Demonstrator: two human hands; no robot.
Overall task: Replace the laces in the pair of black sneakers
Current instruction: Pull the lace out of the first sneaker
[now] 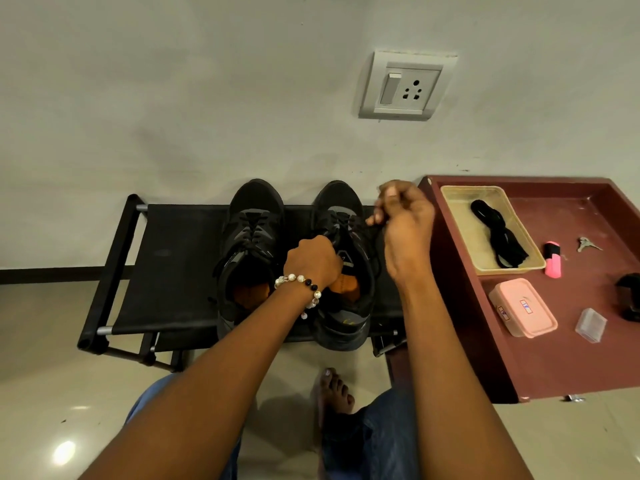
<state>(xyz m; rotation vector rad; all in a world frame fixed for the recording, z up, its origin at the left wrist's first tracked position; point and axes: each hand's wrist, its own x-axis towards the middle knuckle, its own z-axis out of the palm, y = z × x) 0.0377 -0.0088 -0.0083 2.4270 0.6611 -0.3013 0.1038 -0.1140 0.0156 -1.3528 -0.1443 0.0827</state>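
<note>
- Sneakers sit side by side on the black rack (180, 268), toes at twelve o'clock toward the wall; the left sneaker (251, 244) is laced and untouched.
- Our left hand (313, 259), with its bead bracelet (300, 287), curls its fingers over the tongue and collar of the right sneaker (341, 271), holding it steady.
- Our right hand (403, 225) is raised at two o'clock from that shoe, thumb and fingers pinching the old lace (372, 233), which runs back down to the eyelets.
- We judge the step to be unlacing. To do it well we keep the shoe pinned, pull along the line of each eyelet, and free one crossing at a time so the lace does not snag.
- At three o'clock stands the maroon table (561, 368). Its clear tray (460, 202) holds a folded bundle of black laces (498, 237), likely the replacements.
- Nearer us lies a closed pink box (523, 308); we cannot tell what it contains.
- Beside it is a small clear case (590, 324), its contents too small to make out.
</note>
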